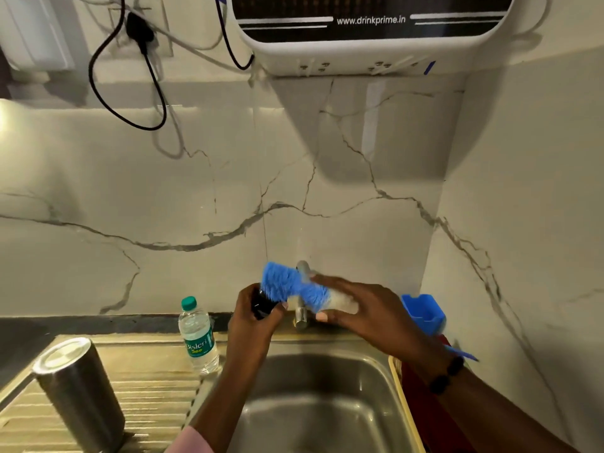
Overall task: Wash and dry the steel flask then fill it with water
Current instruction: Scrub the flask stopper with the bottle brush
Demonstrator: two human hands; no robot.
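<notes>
The steel flask (78, 392) stands upside down on the tabletop, well to the left of both hands. The small dark cap (261, 304), gripped in the curled left hand (258, 313), can slip into the sink (327, 403) below if the brush (294, 286) pushes hard. The right hand (356, 308) grips the brush over the sink.

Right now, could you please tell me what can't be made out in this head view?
- Dark object in the left hand: mostly covered by fingers and blue brush; identity unclear.
- Brush handle: blurred, wrapped by the right hand.
- Tap: partly behind brush; water flow not visible.
- Steel flask: base cut off by bottom edge.
- Red item: hidden by right forearm.
</notes>
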